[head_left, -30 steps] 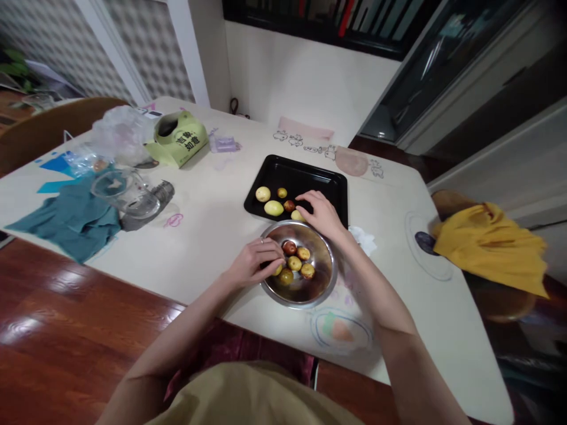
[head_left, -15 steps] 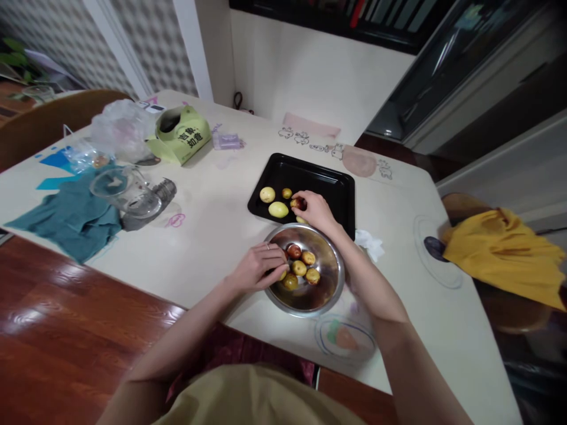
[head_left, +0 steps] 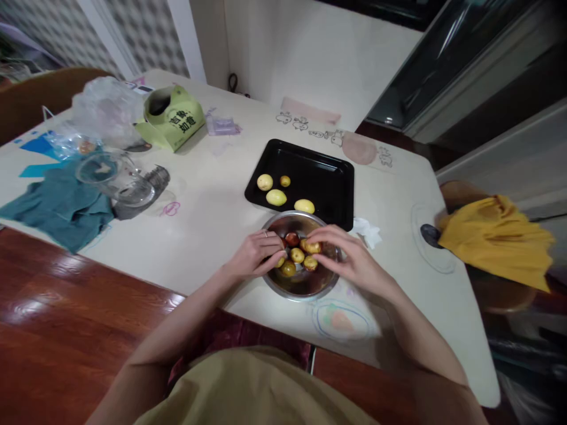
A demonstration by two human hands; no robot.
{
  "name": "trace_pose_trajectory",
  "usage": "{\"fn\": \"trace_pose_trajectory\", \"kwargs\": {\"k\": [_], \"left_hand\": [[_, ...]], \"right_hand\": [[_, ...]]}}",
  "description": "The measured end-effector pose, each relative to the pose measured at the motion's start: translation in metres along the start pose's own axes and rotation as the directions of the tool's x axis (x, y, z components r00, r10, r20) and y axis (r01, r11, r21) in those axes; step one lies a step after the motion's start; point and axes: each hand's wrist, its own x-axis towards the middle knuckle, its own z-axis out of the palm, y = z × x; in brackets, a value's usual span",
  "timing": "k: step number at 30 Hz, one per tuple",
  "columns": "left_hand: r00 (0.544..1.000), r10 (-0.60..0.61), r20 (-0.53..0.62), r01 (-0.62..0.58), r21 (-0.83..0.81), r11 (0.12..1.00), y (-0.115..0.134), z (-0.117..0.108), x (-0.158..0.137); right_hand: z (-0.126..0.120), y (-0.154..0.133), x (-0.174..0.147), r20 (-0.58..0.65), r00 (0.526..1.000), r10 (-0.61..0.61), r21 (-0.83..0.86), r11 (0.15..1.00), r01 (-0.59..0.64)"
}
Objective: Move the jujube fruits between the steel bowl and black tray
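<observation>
A steel bowl [head_left: 325, 282] near the table's front edge holds several brown-and-yellow jujubes [head_left: 297, 255]. My left hand [head_left: 259, 254], with a ring on it, is curled over the bowl's left side; a yellowish jujube shows under its fingertips, partly hidden. Over the right side of the bowl, my right hand [head_left: 349, 257] has a mottled jujube [head_left: 313, 247] between thumb and fingers. Just behind the bowl lies a black tray [head_left: 316, 171]. On it are a small jujube [head_left: 284, 181] and larger pale yellow fruits [head_left: 276, 197], one of them close to the bowl's rim.
At the left are a glass jug [head_left: 117, 180] lying on its side, a teal cloth [head_left: 66, 206], a green box [head_left: 177, 121] and a plastic bag [head_left: 106, 112]. A crumpled white tissue [head_left: 367, 232] sits right of the tray. A yellow cloth [head_left: 496, 239] hangs beyond the right edge.
My right hand has moved from the tray back to the bowl, bringing a jujube with it. A pale yellow fruit it partly covered now shows. My left hand stays at the bowl.
</observation>
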Motion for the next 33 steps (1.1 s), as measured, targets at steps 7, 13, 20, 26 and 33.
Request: {"fn": "trace_pose_trajectory", "kwargs": {"k": [7, 13, 20, 26, 33], "left_hand": [[1.000, 0.011, -0.029, -0.012, -0.012, 1.000, 0.000, -0.001, -0.001], [1.000, -0.002, -0.019, 0.002, -0.018, 1.000, -0.001, -0.001, -0.002], [1.000, 0.013, -0.023, -0.013, -0.015, 1.000, -0.001, -0.001, -0.001], [1.000, 0.004, -0.013, -0.005, -0.017, 1.000, 0.001, -0.001, 0.000], [0.999, 0.007, -0.051, -0.008, -0.015, 1.000, -0.001, 0.002, -0.001]], "right_hand": [[0.018, 0.000, -0.012, 0.367, 0.930, 0.016, -0.041, 0.999, -0.001], [0.021, 0.005, -0.012, 0.413, 0.910, 0.046, -0.069, 0.997, -0.019], [0.021, 0.010, -0.011, 0.421, 0.907, 0.022, -0.036, 0.999, -0.008], [0.009, 0.009, -0.004, 0.349, 0.937, -0.019, -0.017, 0.999, 0.027], [-0.019, 0.033, 0.049, -0.039, 0.997, -0.067, -0.098, 0.993, 0.063]]}}
